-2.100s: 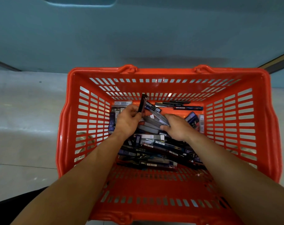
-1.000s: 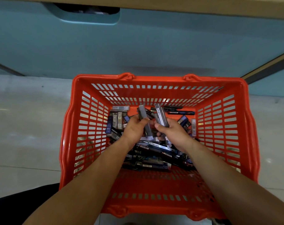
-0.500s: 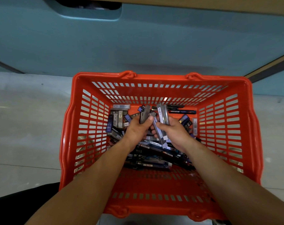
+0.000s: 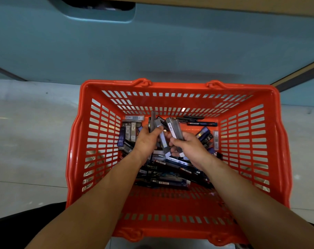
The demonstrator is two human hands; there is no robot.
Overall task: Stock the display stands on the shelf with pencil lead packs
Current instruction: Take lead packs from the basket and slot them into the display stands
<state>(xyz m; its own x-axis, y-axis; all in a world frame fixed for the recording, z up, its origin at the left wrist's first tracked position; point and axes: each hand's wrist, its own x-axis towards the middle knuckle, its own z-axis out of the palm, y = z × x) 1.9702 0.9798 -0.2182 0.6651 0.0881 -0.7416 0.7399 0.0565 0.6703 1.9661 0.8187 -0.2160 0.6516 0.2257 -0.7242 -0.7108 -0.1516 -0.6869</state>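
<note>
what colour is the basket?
It's an orange-red slotted plastic basket; head view shows it best.

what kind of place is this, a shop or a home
Probably a stationery shop aisle: an orange shopping basket holding barcoded pencil lead packs sits on a pale tiled floor, in front of a teal display unit.

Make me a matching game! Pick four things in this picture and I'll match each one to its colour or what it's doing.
Things:
1. basket
2. left hand
3. floor
4. wall

Descriptions:
A. pale grey
B. orange-red
C. blue-green
D. holds packs

Pairs: 1-B, 2-D, 3-A, 4-C
</note>
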